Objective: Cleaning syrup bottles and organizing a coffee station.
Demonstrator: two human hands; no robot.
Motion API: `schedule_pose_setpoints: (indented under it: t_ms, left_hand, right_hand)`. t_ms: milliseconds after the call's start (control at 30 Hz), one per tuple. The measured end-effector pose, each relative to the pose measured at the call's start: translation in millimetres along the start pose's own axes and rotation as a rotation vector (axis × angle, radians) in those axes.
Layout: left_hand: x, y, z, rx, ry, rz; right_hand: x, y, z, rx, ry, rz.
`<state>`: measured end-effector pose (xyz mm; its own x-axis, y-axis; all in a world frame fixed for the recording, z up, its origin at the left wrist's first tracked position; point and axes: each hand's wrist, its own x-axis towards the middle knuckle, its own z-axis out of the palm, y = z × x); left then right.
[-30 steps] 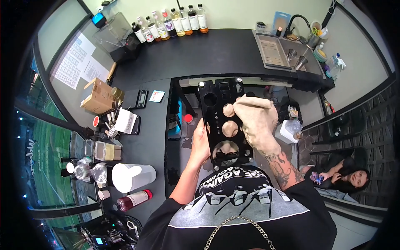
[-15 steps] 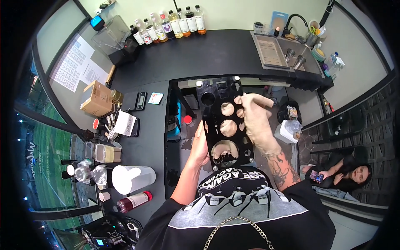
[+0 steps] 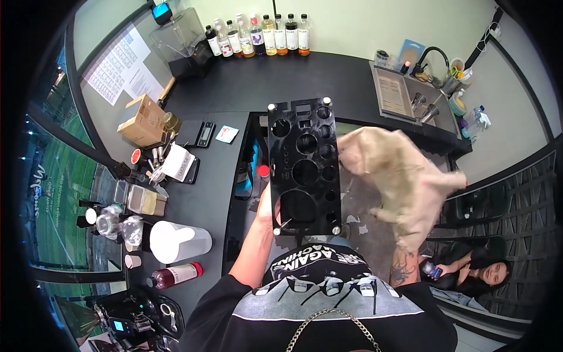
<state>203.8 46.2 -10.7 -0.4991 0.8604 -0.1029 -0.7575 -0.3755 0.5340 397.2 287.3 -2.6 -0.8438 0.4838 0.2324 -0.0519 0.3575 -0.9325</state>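
Note:
In front of my chest I hold up a black rack with round holes of several sizes, small rectangular cut-outs and pale round feet at its corners. My left hand grips its lower left edge; some of the fingers are hidden behind the panel, and skin shows through the largest hole. A beige cloth hangs spread out to the right, its upper left corner close to the rack's right edge. My right hand is covered by this cloth, with only the tattooed forearm showing below it.
Left counter: a cardboard box, small scale, white pitcher and red-capped bottle. Along the back wall stand syrup bottles and a blender. A sink lies back right. Another person sits at lower right with a phone.
The cloth, bunched against the rack's right side before, has swung out to the right and spread open with my right hand. The rack now faces me more squarely.

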Motion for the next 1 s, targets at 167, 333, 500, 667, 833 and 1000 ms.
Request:
schedule_pose_setpoints:
  t_ms: [167,333,500,667,833,1000]
  left_hand:
    - [7.8,-5.0,39.2,0.072,0.102,0.009]
    - [7.9,-13.0,12.4,0.076,0.135,-0.107]
    - [-2.7,-2.1,58.9,0.498,0.069,-0.017]
    - [-3.1,-19.4,42.6,0.830,-0.058,0.023]
    - [-2.1,5.1,77.0,0.537,0.074,-0.096]
    - [-0.6,11.6,60.0,0.404,0.025,-0.028]
  right_hand:
    - [-36.3,31.6,36.9,-0.240,-0.027,-0.233]
    - [-2.0,25.8,15.3,-0.346,-0.016,-0.326]
    - [40.2,10.1,40.3,-0.434,0.012,-0.374]
    - [34.8,-0.9,38.9,-0.491,-0.018,-0.453]
    - [6.3,-18.4,39.1,-0.579,-0.019,-0.505]
    - [7.4,-24.9,68.5,-0.649,-0.034,-0.585]
